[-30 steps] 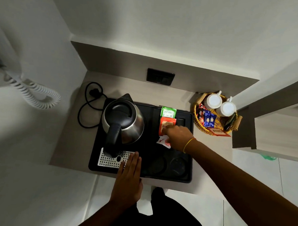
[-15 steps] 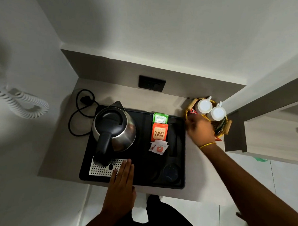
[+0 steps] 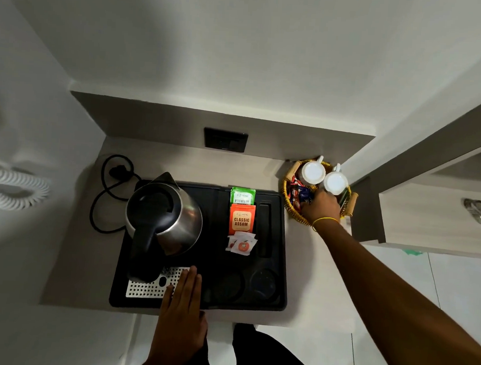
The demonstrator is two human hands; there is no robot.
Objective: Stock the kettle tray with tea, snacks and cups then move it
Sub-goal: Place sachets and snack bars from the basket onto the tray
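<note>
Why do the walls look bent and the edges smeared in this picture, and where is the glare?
Head view: the wide-angle lens bows the straight walls and shelf edges; the coiled cord at the left edge is smeared, while the orange tea packet near the centre reads sharply. The white cups are blown out, the steel kettle shows soft reflections, and the black tray loses detail in shadow.

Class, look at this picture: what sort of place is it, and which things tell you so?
Probably a hotel room's tea corner: a kettle on a black tray with sachets of tea, and a basket holding two cups.
</note>
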